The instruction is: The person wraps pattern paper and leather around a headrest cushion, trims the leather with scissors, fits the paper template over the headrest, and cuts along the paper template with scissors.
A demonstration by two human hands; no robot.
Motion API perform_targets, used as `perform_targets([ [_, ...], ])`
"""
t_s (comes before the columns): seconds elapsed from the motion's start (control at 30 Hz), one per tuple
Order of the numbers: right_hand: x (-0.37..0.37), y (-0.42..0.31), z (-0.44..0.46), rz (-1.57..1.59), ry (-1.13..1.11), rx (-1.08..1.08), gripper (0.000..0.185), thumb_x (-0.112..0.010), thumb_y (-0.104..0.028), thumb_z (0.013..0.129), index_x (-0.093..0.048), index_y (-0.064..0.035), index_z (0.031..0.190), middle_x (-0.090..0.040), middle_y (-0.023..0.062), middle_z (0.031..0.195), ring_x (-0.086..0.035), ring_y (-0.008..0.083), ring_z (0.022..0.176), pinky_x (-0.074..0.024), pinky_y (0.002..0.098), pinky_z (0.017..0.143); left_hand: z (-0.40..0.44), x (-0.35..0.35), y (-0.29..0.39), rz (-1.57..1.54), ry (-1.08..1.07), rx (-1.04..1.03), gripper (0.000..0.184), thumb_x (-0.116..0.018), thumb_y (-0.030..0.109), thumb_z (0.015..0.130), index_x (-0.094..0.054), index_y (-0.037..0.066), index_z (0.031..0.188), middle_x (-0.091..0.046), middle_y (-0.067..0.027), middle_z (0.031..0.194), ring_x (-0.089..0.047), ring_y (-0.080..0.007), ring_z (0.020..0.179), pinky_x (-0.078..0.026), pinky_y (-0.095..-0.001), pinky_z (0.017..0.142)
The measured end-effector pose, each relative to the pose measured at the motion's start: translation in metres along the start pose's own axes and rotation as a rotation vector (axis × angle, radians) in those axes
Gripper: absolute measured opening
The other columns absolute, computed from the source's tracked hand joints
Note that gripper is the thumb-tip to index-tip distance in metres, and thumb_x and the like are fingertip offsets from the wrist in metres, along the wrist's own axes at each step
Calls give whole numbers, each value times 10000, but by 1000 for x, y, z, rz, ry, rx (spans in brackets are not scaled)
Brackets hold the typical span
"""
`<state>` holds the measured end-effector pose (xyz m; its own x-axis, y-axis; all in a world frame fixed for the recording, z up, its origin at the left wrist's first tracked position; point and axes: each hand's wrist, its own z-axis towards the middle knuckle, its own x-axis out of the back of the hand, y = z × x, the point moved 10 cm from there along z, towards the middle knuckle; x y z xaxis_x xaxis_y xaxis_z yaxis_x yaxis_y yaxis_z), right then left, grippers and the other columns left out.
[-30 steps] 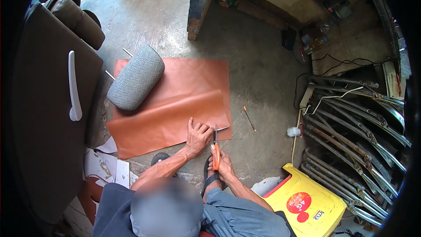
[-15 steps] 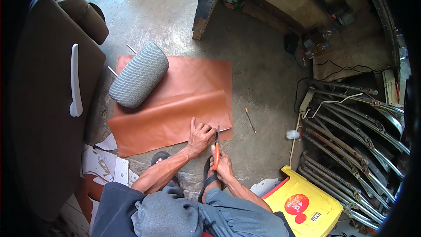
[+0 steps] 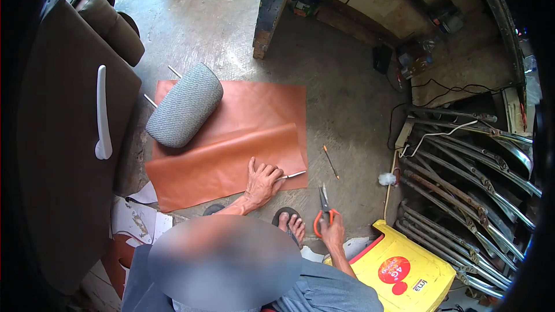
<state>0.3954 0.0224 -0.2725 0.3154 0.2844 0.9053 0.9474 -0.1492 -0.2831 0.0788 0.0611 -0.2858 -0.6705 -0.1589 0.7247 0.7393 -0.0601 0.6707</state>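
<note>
Some containers (image 3: 417,65) (contents unclear) lie beyond the right hand (image 3: 332,231) holding scissors (image 3: 325,205).

And away comes the right hand (image 3: 332,231), swinging the scissors (image 3: 325,201) off the leather (image 3: 260,104), past its near right corner and out over the floor (image 3: 358,156)! Both orange loops (image 3: 317,224) now show instead of standing edge-on, and the right foot's (image 3: 296,225) toes have come into view.

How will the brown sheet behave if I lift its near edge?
The brown sheet likely flops, since it bends into a soft ridge. The grey cushion resting on it may pin its far side, and could roll when tugged, being rounded.
</note>
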Motion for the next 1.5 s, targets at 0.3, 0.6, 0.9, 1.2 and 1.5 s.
perform_targets([
  [0.3,-7,-80,57,174,-46,186,418,-704,-218,886,-609,41,1200,-642,247,1141,-618,396,1099,-489,462,962,-3,-10,4,249,-98,-233,217,-639,225,907,-667,128,1099,-612,-79,1084,-536,-274,1176,-270,-662,1102],
  [0.6,-49,-149,119,216,50,271,512,-774,-296,829,-611,43,1176,-663,218,1106,-685,309,918,-537,415,843,77,72,-1,40,-179,-97,226,-568,41,845,-632,113,1049,-673,-168,908,-673,-392,792,-531,-494,688],
  [0.9,-38,-119,126,498,-80,12,243,-776,-161,795,-676,2,944,-676,143,845,-652,307,754,-527,400,725,211,168,-33,613,378,-128,322,-576,30,828,-650,68,1139,-636,-118,1092,-590,-310,1088,-469,-469,893],
  [1.2,-24,-139,93,342,246,487,192,-655,-25,882,-682,-36,1072,-643,147,965,-647,345,886,-527,419,785,76,-55,52,189,-508,-581,481,-548,58,851,-597,131,1323,-548,-65,1436,-626,-236,1094,-513,-361,950],
  [1.5,-37,-146,69,231,201,676,305,-669,9,860,-688,-46,1160,-631,122,1059,-612,321,970,-532,405,838,48,-50,28,219,-432,-601,423,-566,106,854,-648,148,1267,-600,-28,1335,-586,-191,1074,-469,-340,950],
])
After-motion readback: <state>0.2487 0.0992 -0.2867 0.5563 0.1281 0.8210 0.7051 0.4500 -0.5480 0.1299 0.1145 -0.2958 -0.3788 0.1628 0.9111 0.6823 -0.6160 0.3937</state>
